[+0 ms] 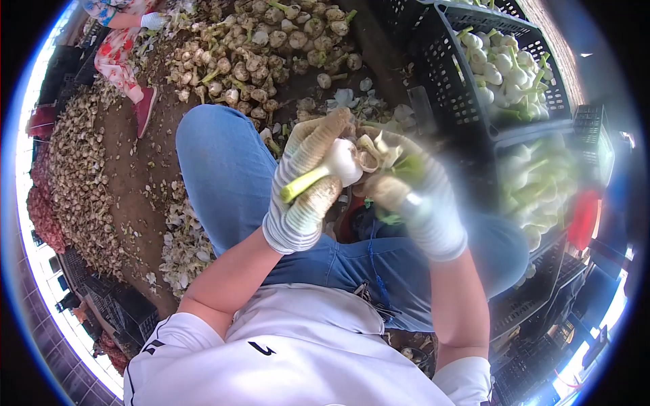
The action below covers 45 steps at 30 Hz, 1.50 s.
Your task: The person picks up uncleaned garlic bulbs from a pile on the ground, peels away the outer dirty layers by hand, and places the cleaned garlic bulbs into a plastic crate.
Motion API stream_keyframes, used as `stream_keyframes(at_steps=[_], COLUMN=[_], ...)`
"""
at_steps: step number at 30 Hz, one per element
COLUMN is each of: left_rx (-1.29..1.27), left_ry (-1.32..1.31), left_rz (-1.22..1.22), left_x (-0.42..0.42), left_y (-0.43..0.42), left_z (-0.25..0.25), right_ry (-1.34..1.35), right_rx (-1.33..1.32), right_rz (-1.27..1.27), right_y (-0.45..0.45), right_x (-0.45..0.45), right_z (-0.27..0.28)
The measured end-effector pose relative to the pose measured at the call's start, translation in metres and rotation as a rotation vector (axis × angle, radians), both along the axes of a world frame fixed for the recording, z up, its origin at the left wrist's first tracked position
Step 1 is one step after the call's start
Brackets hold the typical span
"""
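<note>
My left hand (pixel 301 189), in a white knit glove with dirty brown fingertips, is closed around a white garlic bulb (pixel 344 162). The bulb's short green stem (pixel 303 184) points down and left past my thumb. Right beside it my right hand (pixel 426 210), gloved the same way and partly blurred by motion, has its fingers curled around dry, torn garlic skin (pixel 384 154) at the bulb's root end. Some green leafy matter shows by the right fingers. Both hands are above my lap, between my bent knees.
Unpeeled garlic (pixel 271 51) lies heaped ahead, with a longer pile (pixel 84 162) at far left. Black crates (pixel 450 74) of white garlic bulbs (pixel 508 68) stand at my right. Peeled skins (pixel 186 247) litter the floor. Another person's gloved hand (pixel 153 21) and red shoe (pixel 145 111) are upper left.
</note>
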<state>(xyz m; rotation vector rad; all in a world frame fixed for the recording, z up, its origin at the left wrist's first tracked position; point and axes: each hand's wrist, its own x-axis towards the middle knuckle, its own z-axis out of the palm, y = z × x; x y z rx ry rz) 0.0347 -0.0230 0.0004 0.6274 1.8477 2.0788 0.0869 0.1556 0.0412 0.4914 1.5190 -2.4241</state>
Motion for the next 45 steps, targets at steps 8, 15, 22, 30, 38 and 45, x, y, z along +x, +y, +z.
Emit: stream_keyframes(at_steps=[8, 15, 22, 30, 38, 45], left_rx=[-0.069, 0.664, 0.788, 0.786, 0.501, 0.304], left_ry=[-0.058, -0.904, -0.912, -0.884, -0.859, -0.810], left_rz=[0.204, 0.008, -0.057, 0.015, 0.245, 0.269], left_x=[0.001, -0.008, -0.009, -0.017, -0.029, -0.074], left_y=[0.011, 0.007, 0.001, -0.009, -0.007, 0.040], left_z=[-0.012, 0.001, -0.012, -0.010, -0.021, -0.049], right_ry=[0.110, 0.078, 0.126, 0.694, 0.641, 0.265], right_rx=[0.279, -0.229, 0.906, 1.379, 1.478, 1.284], right_rz=[-0.217, -0.296, -0.145, -0.104, 0.016, 0.394], right_y=[-0.017, -0.002, 0.013, 0.014, 0.008, -0.006], right_x=[0.001, -0.001, -0.009, -0.011, -0.012, -0.005], right_z=[-0.015, -0.019, -0.037, -0.044, -0.039, -0.035])
